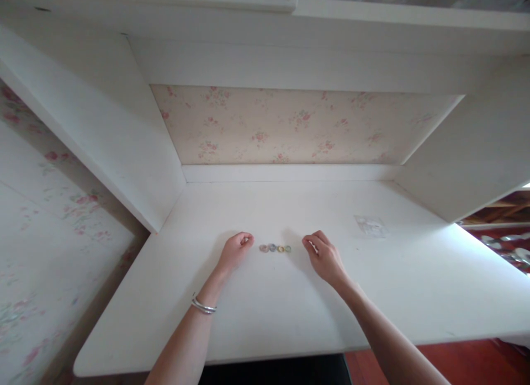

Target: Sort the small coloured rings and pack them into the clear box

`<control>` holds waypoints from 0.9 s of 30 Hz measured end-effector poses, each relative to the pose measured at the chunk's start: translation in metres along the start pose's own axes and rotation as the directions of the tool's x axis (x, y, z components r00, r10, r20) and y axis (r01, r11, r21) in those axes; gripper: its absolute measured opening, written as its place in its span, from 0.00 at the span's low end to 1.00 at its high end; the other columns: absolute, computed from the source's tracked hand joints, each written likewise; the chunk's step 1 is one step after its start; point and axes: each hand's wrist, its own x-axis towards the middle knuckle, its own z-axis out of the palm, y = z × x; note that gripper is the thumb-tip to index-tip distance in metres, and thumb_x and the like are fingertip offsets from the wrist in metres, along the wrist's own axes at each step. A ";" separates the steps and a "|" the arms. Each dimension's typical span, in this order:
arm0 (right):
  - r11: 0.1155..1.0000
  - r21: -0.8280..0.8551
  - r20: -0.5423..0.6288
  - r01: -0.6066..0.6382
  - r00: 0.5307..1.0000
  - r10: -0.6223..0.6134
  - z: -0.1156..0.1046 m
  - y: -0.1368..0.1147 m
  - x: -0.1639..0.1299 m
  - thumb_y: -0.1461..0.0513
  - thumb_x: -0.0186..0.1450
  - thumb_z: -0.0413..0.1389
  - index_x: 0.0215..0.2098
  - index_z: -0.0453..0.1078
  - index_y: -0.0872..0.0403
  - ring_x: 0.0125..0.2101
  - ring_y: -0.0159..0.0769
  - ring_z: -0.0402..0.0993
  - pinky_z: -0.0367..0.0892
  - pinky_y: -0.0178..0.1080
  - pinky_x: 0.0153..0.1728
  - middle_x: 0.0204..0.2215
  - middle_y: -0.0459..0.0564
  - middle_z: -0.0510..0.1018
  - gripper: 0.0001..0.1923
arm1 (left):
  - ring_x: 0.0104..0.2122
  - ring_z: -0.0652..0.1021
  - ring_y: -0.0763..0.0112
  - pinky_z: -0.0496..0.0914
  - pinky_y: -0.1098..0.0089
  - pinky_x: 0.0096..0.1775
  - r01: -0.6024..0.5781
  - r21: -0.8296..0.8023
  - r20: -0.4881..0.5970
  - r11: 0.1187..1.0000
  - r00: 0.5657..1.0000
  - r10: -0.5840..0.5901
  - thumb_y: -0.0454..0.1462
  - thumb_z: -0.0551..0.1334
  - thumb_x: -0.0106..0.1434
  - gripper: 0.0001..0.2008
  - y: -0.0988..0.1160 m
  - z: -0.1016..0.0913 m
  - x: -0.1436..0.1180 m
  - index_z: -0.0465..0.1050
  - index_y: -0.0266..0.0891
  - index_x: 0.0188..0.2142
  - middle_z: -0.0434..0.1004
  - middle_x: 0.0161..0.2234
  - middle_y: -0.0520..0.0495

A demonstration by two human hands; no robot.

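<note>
Several small ring-like pieces (pixel 272 247) in pinkish, blue-grey, yellow and greenish tones lie in a short row on the white desk (pixel 256 307). Just left of the row rests my left hand (pixel 237 251), its fingers curled and closed, with a silver bangle (pixel 203 306) on the wrist. My right hand (pixel 324 255) is on the row's other side, thumb and fingertips pressed together. Neither hand touches the pieces, and nothing shows between the fingers of either.
A small clear plastic bag (pixel 370 226) lies flat to the right of my right hand. White side panels (pixel 467 136) and an overhead shelf (pixel 265 64) enclose the desk's back, with flowered wallpaper (pixel 285 125) behind. A dark seat (pixel 275 371) is below the front edge.
</note>
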 end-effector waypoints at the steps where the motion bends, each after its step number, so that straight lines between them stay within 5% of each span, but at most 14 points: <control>1: 0.997 0.058 -0.056 -0.060 0.996 0.063 0.001 0.004 -0.004 0.56 0.68 0.43 0.36 0.70 0.52 0.30 0.31 0.67 0.60 0.34 0.33 0.33 0.48 0.70 0.16 | 0.25 0.70 0.71 0.60 0.73 0.27 -0.002 -0.006 -0.003 1.000 1.000 0.002 0.48 0.54 0.58 0.19 0.000 0.000 0.000 0.74 0.36 0.36 0.71 0.24 0.51; 6: 0.915 0.234 -0.270 -0.329 0.882 0.386 0.011 0.026 -0.021 0.50 0.64 0.47 0.32 0.72 0.53 0.23 0.31 0.61 0.58 0.34 0.27 0.24 0.44 0.66 0.18 | 0.26 0.71 0.70 0.62 0.73 0.29 -0.006 -0.013 -0.020 1.000 1.000 0.006 0.48 0.55 0.58 0.19 0.000 0.001 0.000 0.74 0.36 0.36 0.73 0.25 0.50; 9: 0.871 0.299 -0.287 -0.390 0.833 0.472 0.015 0.033 -0.022 0.49 0.62 0.49 0.32 0.73 0.54 0.23 0.31 0.61 0.57 0.34 0.27 0.23 0.44 0.66 0.19 | 0.26 0.71 0.70 0.61 0.73 0.28 0.004 -0.013 -0.020 1.000 1.000 -0.004 0.48 0.55 0.58 0.19 0.000 0.002 0.000 0.74 0.36 0.36 0.73 0.25 0.50; 27: 0.877 0.302 -0.184 -0.374 0.880 0.439 0.011 0.030 -0.023 0.48 0.63 0.47 0.34 0.74 0.53 0.26 0.33 0.65 0.60 0.35 0.29 0.25 0.47 0.71 0.21 | 0.23 0.68 0.72 0.59 0.74 0.26 -0.026 -0.002 -0.067 1.000 0.997 0.026 0.48 0.54 0.58 0.18 0.000 0.004 -0.003 0.74 0.37 0.35 0.69 0.22 0.52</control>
